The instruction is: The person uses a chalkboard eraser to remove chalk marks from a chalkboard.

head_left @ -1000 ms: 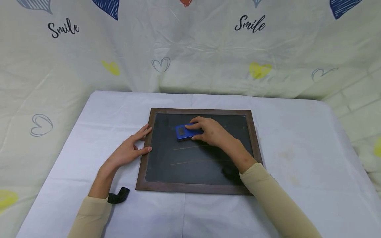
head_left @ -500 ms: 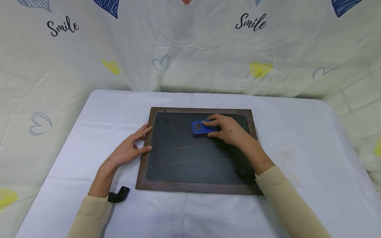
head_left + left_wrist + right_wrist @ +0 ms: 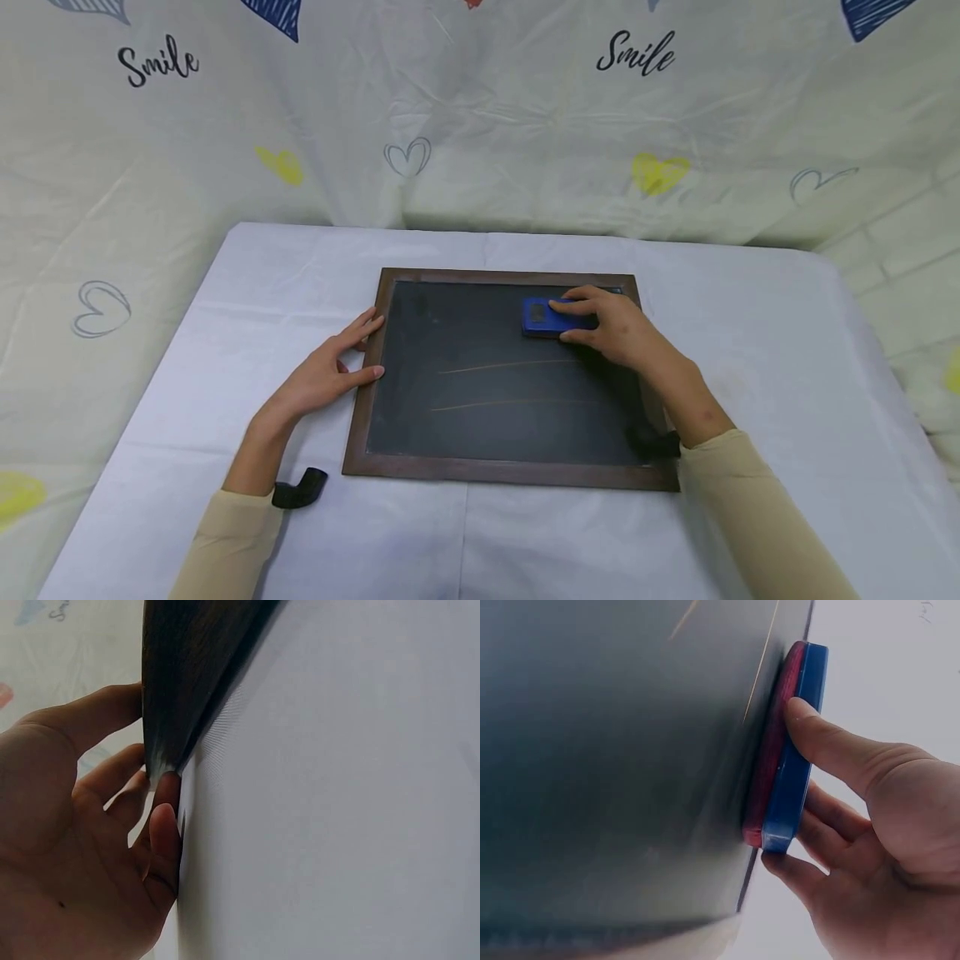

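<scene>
A chalkboard (image 3: 480, 333) in a brown wooden frame lies on the white-covered table, with two thin orange chalk lines (image 3: 510, 406) across its dark face. The right hand (image 3: 611, 325) grips a blue chalkboard eraser (image 3: 537, 317) at the upper right of the board. In the right wrist view, thumb and fingers hold the blue body of the eraser (image 3: 789, 795), and its red felt faces the board. At the board's left side, the left hand (image 3: 322, 379) rests with its thumb and fingers spread against the frame (image 3: 187, 675), fingertips touching the frame's edge.
A white cloth covers the table (image 3: 750, 333). Behind it hangs a pale curtain (image 3: 510, 125) printed with hearts and the word Smile. A black wrist mount (image 3: 300, 490) sticks out beside the left sleeve.
The right hand has slid the eraser rightward along the upper part of the board. The left hand stays at the frame's left edge, and the two orange lines look the same.
</scene>
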The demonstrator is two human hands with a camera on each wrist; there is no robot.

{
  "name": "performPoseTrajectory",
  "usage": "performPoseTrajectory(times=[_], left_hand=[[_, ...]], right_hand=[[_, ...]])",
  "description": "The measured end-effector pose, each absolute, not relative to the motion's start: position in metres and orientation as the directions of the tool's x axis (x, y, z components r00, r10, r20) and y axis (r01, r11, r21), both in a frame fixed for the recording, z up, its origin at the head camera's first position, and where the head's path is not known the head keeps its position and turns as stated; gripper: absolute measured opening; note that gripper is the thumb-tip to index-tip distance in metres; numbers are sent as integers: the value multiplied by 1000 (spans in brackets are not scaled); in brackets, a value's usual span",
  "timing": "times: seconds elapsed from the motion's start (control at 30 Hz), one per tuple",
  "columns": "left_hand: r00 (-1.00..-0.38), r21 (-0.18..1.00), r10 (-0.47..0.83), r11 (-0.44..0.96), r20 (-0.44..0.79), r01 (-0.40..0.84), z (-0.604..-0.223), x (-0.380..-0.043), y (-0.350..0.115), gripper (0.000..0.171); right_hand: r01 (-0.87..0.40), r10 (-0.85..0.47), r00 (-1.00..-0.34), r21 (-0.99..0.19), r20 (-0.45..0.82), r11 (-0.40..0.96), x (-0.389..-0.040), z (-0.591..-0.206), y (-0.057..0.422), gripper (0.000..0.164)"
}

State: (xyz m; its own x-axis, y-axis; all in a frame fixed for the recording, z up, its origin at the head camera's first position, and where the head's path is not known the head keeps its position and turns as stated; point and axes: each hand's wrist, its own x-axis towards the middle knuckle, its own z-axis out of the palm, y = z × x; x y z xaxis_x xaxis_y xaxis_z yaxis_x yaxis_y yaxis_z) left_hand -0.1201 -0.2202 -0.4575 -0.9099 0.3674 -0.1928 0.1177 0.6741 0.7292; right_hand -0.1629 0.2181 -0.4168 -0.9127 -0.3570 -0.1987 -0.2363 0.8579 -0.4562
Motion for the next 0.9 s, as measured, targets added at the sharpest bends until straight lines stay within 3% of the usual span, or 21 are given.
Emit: performPoseTrajectory(times=[0.9], left_hand=[[-914, 735, 365, 667, -180, 122, -457, -118, -218, 78]], right_hand=[[-252, -353, -923, -456, -151, 854, -151, -411, 253, 56]])
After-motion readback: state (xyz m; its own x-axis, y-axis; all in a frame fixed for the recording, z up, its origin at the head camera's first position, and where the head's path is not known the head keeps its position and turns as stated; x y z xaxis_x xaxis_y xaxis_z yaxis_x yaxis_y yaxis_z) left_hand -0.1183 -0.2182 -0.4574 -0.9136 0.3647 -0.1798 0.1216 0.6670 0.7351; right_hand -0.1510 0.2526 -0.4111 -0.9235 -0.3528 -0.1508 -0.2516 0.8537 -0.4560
